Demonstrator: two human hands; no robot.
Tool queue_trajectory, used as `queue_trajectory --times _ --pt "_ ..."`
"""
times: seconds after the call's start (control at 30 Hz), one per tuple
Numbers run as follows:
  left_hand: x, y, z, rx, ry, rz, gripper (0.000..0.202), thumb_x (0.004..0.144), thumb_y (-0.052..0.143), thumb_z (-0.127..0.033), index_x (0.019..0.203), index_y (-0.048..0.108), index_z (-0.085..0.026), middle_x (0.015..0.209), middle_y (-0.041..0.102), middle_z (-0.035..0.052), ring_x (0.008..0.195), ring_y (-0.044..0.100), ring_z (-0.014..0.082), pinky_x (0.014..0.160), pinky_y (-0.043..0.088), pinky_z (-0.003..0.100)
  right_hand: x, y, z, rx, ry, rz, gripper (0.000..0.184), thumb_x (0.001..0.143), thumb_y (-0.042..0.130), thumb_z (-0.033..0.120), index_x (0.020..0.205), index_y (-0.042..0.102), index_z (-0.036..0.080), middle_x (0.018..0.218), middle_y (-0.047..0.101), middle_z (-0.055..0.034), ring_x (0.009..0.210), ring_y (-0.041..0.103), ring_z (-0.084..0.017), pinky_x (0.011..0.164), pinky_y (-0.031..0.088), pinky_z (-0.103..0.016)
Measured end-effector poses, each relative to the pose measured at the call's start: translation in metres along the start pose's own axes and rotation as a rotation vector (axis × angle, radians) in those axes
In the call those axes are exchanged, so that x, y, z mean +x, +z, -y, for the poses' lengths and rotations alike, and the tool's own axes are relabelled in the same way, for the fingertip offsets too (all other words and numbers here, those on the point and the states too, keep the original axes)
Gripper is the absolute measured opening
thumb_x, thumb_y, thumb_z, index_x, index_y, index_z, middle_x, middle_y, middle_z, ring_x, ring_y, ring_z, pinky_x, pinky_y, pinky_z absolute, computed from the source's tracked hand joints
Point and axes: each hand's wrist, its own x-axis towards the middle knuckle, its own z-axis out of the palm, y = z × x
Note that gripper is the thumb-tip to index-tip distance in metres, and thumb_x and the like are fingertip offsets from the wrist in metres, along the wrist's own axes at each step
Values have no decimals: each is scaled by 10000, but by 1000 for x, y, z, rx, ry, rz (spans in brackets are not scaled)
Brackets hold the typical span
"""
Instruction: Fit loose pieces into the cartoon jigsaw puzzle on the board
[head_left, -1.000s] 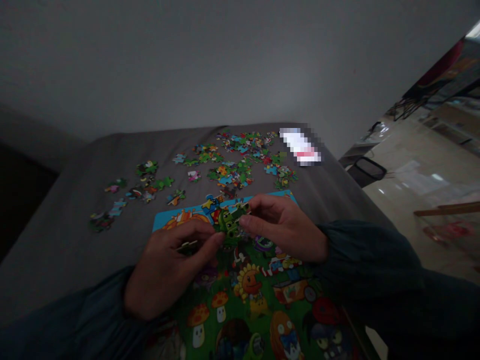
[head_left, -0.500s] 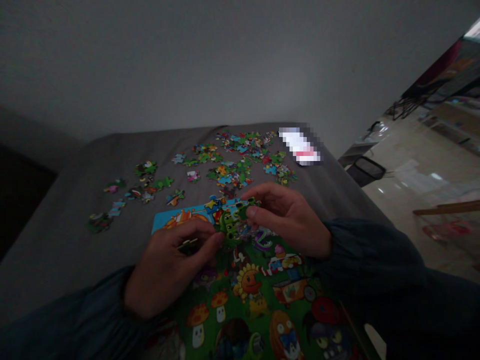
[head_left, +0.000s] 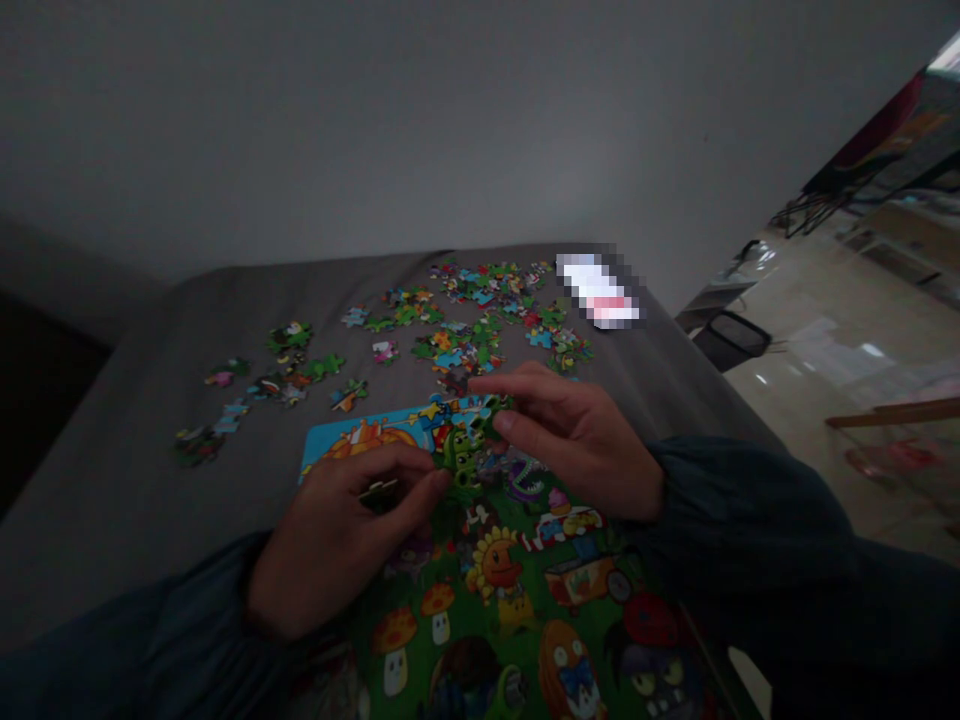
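Note:
A colourful cartoon jigsaw puzzle (head_left: pixel 502 570) lies below my hands, its blue edge at the top left. My right hand (head_left: pixel 577 435) is over the puzzle's upper edge, index finger stretched out to the left. A green puzzle piece (head_left: pixel 498 408) shows between its thumb and fingers, partly hidden. My left hand (head_left: pixel 352 530) rests over the puzzle's left part with thumb and fingertips close together. The pale edge of another puzzle piece (head_left: pixel 379 490) shows inside its curled fingers. Beside the left fingertips is a green pea-plant picture.
Loose puzzle pieces (head_left: pixel 457 345) lie scattered beyond the puzzle, with more pieces (head_left: pixel 289 385) to the left. A lit phone (head_left: pixel 598 292) lies at the back right of the grey cloth (head_left: pixel 180 330). A wall (head_left: pixel 450 130) stands behind; tiled floor shows at right.
My right index finger has straightened and reached left, and the green piece sits lower and shows less between the fingers. My left hand has barely moved.

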Motion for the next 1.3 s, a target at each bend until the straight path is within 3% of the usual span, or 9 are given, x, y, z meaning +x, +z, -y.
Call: queue_trajectory --times 0.17,0.43,0.67,0.8,1.03,1.17,1.3 --pt "1 -1 -2 -8 -44 -14 251 876 614 -399 707 692 -231 554 661 -57 491 613 98 487 478 160 0 1 0 65 15 -68 481 850 660 148 1322 598 218 954 637 -16 823 623 -120 755 558 -266" --pt "0 -2 -5 -44 -76 -70 246 853 628 -409 697 695 -231 561 673 -59 459 610 93 469 479 154 -1 3 -5 -35 41 22 354 829 696 198 1181 678 172 939 724 -39 784 675 -128 751 594 -283" --pt "-2 0 6 1 -2 -55 249 891 631 -418 735 703 -238 575 670 -66 501 613 102 489 470 160 -1 2 2 -156 23 6 274 847 651 197 1113 710 168 860 725 -15 689 638 -113 712 586 -293" --pt "-3 0 6 46 27 -34 253 891 637 -442 758 708 -238 629 696 -56 536 628 113 520 476 181 0 0 2 -209 -29 32 253 850 629 179 1075 744 165 864 742 -31 736 663 -139 708 564 -300" --pt "-3 0 5 127 69 -36 285 910 596 -456 779 727 -238 652 717 -43 537 646 124 523 459 212 0 0 0 -232 -39 50 262 863 608 176 1082 751 155 882 749 -48 746 666 -147 701 551 -298" --pt "-2 -1 4 182 92 -1 296 922 575 -436 761 721 -234 643 711 -54 524 639 111 515 436 208 -1 1 -1 -261 -40 41 338 853 631 177 1171 697 85 867 724 -62 709 640 -132 699 547 -291" --pt "-2 0 4 186 103 15 267 925 576 -407 782 724 -237 634 700 -65 520 632 101 517 432 199 -2 1 -1 -342 -111 56 384 850 638 156 1230 651 104 904 720 -53 745 644 -132 720 552 -286"
